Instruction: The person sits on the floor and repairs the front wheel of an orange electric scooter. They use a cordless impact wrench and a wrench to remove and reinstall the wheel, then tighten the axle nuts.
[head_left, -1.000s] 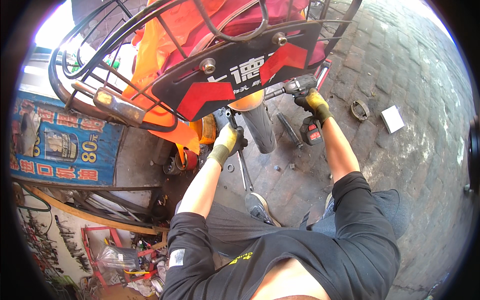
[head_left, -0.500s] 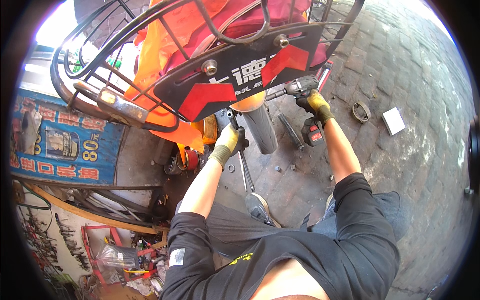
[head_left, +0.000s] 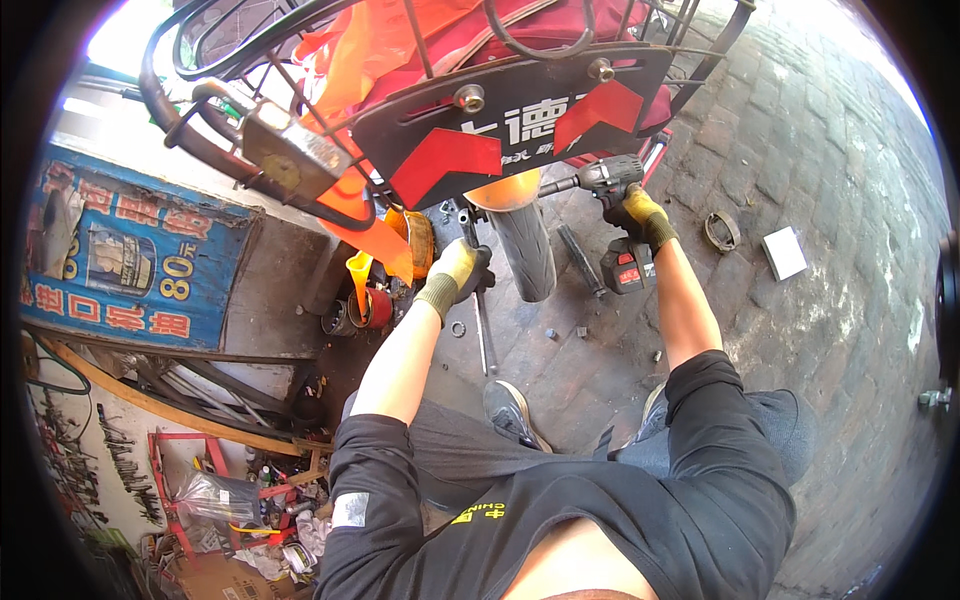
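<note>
Tyre [head_left: 526, 258] under an orange fender [head_left: 508, 191].
Right hand [head_left: 640, 216] grips a cordless power tool [head_left: 608, 176] by its handle; left hand [head_left: 458, 270] wraps around a long metal bar [head_left: 485, 332] beside the tyre.

Daylight was bright, glare burned out upper-left and upper-right rims, floor [head_left: 345, 370] right of the blue sign [head_left: 125, 250] lay dim, fisheye bowed the paving [head_left: 840, 300], corners went black.

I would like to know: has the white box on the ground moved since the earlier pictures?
No. Judged against the metal ring on the paving, the white box keeps its place, to the ring's right and slightly lower in view.
</note>
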